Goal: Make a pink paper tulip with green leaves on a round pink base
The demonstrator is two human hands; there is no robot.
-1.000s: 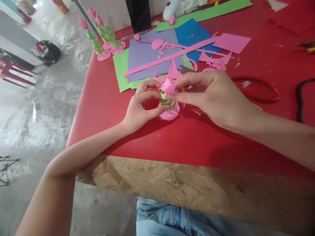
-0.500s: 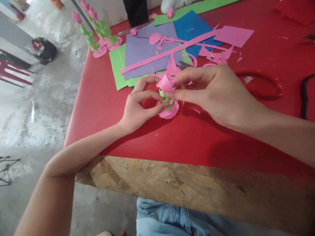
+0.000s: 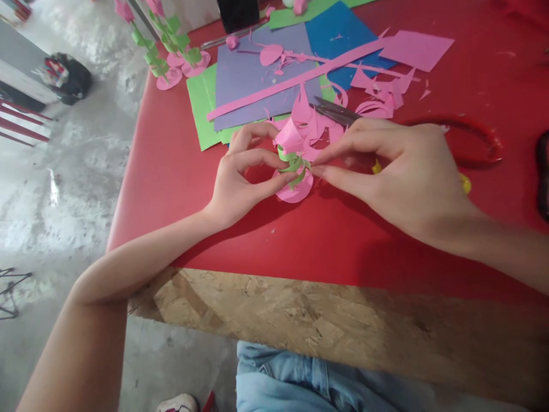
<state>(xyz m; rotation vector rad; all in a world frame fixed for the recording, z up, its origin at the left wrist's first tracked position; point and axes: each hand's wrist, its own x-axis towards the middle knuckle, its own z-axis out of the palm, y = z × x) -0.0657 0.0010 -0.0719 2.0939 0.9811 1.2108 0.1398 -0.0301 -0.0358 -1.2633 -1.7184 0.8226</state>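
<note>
A small paper flower (image 3: 289, 137) stands between my hands, with a folded pink blossom, curled green paper leaves and a round pink base (image 3: 295, 193). My left hand (image 3: 238, 174) pinches its green stem between thumb and forefinger from the left, other fingers curved behind the blossom. From the right, the thumb and forefinger of my right hand (image 3: 398, 169) close on the tip of a green leaf (image 3: 305, 166). Scissors (image 3: 337, 111) with red handles lie behind my right hand, partly hidden by it.
Pink paper scraps (image 3: 381, 91), a long pink strip (image 3: 295, 80), and purple (image 3: 234, 74), green and blue sheets (image 3: 330, 34) cover the back of the red table (image 3: 257, 246). Finished paper flowers (image 3: 163, 71) stand at the far left corner. A black phone-like object (image 3: 238, 12) stands behind.
My right hand has moved down from just below the blossom to a lower green leaf, and slightly right. My left hand keeps its hold on the stem. The view has shifted slightly.
</note>
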